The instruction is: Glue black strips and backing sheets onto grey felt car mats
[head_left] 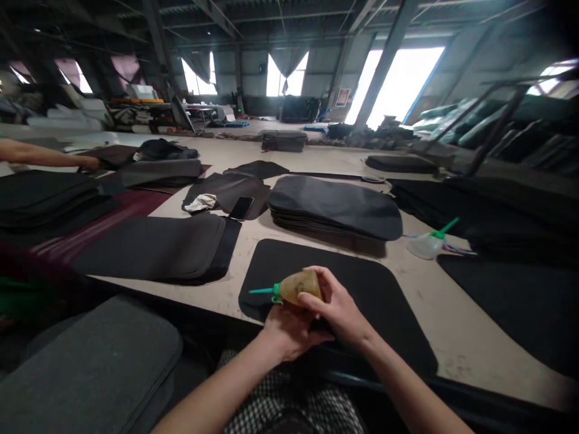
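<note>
A small squeeze bottle point(296, 286) of yellowish glue with a green nozzle pointing left is held in front of me. My right hand point(337, 307) wraps over its body from the right and top. My left hand point(284, 328) sits beneath it, cupping the bottle's underside. Both hands hover over the near edge of a flat black rounded panel point(375, 289) lying on the pale table point(456, 325).
A second clear bottle with a green nozzle point(429, 243) lies to the right. A stack of black panels point(335, 208), a grey panel point(154, 247), a phone point(241, 208) and a crumpled rag point(201, 202) lie beyond. Another person's arm point(45, 157) reaches in at far left.
</note>
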Tool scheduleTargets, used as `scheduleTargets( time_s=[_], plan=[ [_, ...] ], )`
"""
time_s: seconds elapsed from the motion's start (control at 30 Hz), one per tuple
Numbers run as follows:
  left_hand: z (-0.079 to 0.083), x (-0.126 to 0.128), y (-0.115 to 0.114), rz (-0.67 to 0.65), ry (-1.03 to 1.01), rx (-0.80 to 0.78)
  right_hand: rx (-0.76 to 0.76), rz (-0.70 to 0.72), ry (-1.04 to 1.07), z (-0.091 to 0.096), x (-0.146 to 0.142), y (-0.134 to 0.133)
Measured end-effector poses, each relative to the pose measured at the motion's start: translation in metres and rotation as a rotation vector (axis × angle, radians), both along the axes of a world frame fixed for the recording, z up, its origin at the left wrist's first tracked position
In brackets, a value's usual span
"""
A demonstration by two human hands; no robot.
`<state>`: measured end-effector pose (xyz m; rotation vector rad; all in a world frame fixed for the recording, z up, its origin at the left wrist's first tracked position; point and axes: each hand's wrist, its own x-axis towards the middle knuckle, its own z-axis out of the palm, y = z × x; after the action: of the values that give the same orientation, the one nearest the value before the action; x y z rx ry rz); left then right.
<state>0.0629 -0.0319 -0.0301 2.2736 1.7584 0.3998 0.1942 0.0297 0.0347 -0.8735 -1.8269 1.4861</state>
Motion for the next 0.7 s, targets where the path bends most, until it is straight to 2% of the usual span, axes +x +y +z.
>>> scheduleTargets(
  time_s=[0.13,0.3,0.43,0.57,0.7],
  plan=[
    [-0.004,0.000,-0.001,0.008,-0.037,0.050,0.242,0.038,-0.139,0.004,-0.018,0.000],
    [-0.006,-0.002,-0.005,-0.046,0.025,0.156,0.564,0.126,-0.244,0.009,-0.032,-0.002],
    [0.000,-0.004,-0.003,-0.115,0.039,0.253,0.643,0.110,-0.254,0.006,-0.038,0.005],
    [0.004,-0.007,-0.002,-0.060,0.017,0.216,0.698,0.064,-0.248,0.001,-0.041,0.022],
    [0.001,-0.009,-0.001,-0.061,-0.020,0.205,0.733,-0.015,-0.269,-0.005,-0.050,0.044]
  ],
)
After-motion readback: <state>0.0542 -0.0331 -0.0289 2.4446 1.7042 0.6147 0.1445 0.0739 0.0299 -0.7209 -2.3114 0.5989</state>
